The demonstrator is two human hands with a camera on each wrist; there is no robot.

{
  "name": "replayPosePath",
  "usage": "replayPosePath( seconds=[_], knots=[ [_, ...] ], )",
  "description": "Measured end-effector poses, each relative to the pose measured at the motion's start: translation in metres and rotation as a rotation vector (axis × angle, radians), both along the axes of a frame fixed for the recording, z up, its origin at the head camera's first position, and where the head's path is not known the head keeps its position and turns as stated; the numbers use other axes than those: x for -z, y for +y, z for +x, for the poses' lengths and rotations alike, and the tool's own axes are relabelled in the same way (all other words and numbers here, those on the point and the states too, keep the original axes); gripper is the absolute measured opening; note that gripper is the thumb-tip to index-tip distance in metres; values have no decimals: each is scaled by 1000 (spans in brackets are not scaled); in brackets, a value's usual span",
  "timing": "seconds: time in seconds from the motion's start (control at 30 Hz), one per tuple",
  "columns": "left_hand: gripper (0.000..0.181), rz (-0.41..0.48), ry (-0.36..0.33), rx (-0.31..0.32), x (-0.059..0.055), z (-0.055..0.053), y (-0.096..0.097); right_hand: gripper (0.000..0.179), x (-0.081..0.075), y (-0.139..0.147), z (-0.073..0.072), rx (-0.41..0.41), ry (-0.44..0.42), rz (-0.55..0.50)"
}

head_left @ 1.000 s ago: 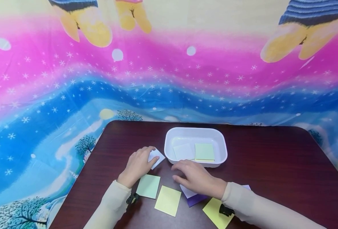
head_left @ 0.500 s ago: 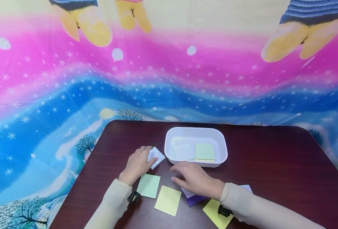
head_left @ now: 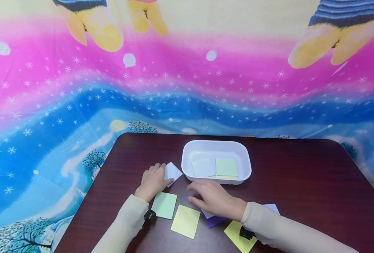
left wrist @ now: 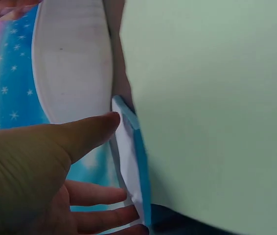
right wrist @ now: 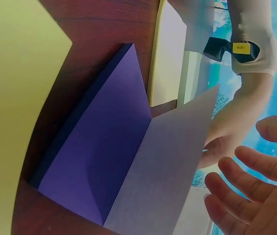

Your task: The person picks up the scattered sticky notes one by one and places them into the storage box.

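My left hand (head_left: 153, 182) lies at a white sticky-note pad (head_left: 173, 174) left of the white basin (head_left: 187, 147). In the left wrist view, the pad (left wrist: 127, 156) shows a blue edge. The thumb and several nearly straight fingers touch or nearly touch its near side. My right hand (head_left: 216, 198) hovers before the basin over a purple pad (head_left: 215, 222) and a lavender pad (head_left: 270, 208), largely hiding them. The right wrist view shows this hand (right wrist: 256, 181) with loosely bent fingers and nothing in them, beside the purple pad (right wrist: 94, 132).
Inside the basin lie a white note pad (head_left: 202, 167) and a green one (head_left: 226, 167) with yellow below. Green (head_left: 164, 205) and yellow (head_left: 185, 221) pads lie before the hands. Another yellow pad (head_left: 237, 237) sits beneath the right wrist. A patterned cloth (head_left: 187, 80) hangs behind the table.
My left hand has drawn back slightly; its thumb has moved from the white pad's top to its lower edge, uncovering more of it. The right hand has shifted slightly left. The pads look still.
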State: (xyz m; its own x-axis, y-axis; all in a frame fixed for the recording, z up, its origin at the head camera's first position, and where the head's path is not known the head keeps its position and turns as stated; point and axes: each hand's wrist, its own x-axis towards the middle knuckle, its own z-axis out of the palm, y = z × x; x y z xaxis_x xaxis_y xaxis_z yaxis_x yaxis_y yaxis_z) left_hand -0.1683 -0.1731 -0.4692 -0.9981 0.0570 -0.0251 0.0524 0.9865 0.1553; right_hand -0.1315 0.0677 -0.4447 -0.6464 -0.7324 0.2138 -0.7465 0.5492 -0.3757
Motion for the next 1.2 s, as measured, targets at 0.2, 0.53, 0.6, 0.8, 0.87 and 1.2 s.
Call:
replayPosePath(
  seconds=[0.2, 0.53, 0.6, 0.8, 0.87, 1.2],
  knots=[
    [72, -31, 27, 14, 4, -1, 1, 29, 0, -3, 1, -5, 5, 11],
    [78, -4, 18, -23, 3, -7, 1, 29, 0, -2, 3, -3, -14, 20],
    [78, 19, 15, -35, 3, -7, 1, 30, 1, -2, 3, -5, -17, 25],
    [77, 79, 39, -35, 1, -6, 2, 29, 3, -2, 2, -6, -12, 27],
    [79, 91, 51, -27, 1, -6, 2, 28, 4, -2, 2, -7, -6, 30],
    [51, 177, 114, 3, -7, -5, -5, 28, 5, -2, 2, -11, 7, 31]
  ],
)
